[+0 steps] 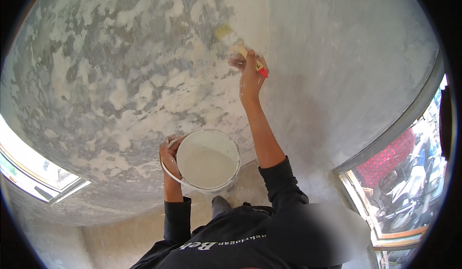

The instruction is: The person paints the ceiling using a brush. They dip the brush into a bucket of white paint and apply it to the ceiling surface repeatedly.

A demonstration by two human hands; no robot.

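My right hand (250, 76) is raised and closed round the handle of a paintbrush (244, 52) with pale bristles and a red handle end. The bristles point up and left, at or close to the wall (144, 67); whether they touch it I cannot tell. White splashes mark this hand and wrist. Low in front of my body, my left hand (169, 157) grips the side of a white bucket (208, 135) by its rim, near the white bail handle. Inside the bucket lies whitish paint (209, 160), its surface smooth.
The wall is patchy grey and white on the left and a more even pale grey on the right. A window (55, 180) opens at the lower left. Through another opening (399, 187) at the right, a red cloth and motorbikes show. My foot (220, 204) stands below the bucket.
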